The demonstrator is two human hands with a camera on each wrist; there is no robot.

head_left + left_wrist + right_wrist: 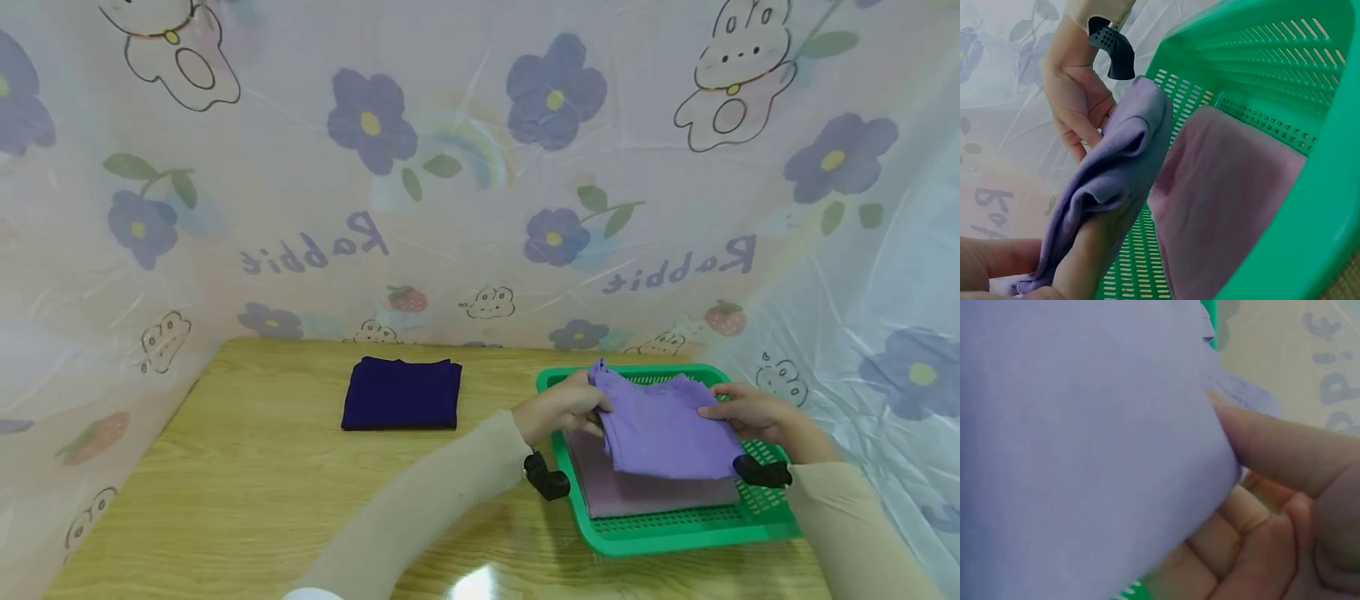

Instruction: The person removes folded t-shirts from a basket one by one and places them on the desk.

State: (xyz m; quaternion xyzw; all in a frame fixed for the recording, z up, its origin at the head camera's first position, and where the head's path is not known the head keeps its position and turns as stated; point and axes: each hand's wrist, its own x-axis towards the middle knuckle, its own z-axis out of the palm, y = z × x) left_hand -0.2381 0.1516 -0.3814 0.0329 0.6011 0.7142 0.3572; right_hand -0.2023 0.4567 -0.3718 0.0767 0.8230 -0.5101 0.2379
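Observation:
A folded light purple garment (667, 425) is held by both hands over the green basket (652, 546). My left hand (564, 407) grips its left edge, thumb on top and fingers beneath. At the opposite edge my right hand (757, 414) pinches the cloth between thumb and fingers, as the right wrist view also shows. Under it, a folded dusty pink garment (1229, 187) lies flat inside the basket; the purple cloth hides part of it in the head view. The left wrist view shows the purple garment's folded layers side-on, tilted above the basket.
A folded dark navy garment (402, 396) lies on the wooden table (285, 483), left of the basket. Printed fabric (465, 167) with flowers and rabbits hangs along the back and both sides. The basket's raised rim surrounds the pink garment.

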